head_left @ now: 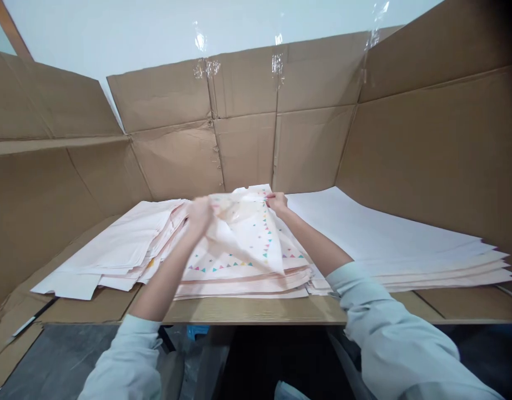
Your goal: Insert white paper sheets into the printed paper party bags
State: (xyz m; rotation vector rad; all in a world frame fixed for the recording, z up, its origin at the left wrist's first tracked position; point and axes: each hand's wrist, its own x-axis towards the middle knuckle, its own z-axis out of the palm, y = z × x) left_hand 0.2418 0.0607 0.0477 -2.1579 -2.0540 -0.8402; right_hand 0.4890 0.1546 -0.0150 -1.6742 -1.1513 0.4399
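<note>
**Two hands lift a printed pink sheet [243,244] on the middle stack**

The sheet lies on top of a stack of pale pink folded sheets [243,289] near the middle of the table [247,311], close to its near edge. Its print shows small triangles in teal, pink, yellow and purple, strung in bunting-like lines, with a few tiny stars. Part of the sheet is raised off the stack and folded back, and that thin layer lets light through.

The left hand [200,215] is at the raised part, toward the left of the stack. It is blurred, and its fingers [196,206] are bunched against the sheet, but I cannot tell whether they grip it or only press on it. The right hand [277,203] is at the far edge of the sheet, with its fingers [272,198] closed on that edge. Pale blue sleeves [389,316] are pushed up both forearms.

A looser pile of pale pink sheets [114,250] lies just left of the middle stack, overhanging the table's near left area. A wide pile of white and pale pink sheets [389,239] sits to the right, reaching the right side of the table. Flattened cardboard panels [243,128], joined with clear tape [276,64], stand along the back and sides. A black-and-white marker [33,316] lies beyond the left corner of the table's near edge.
</note>
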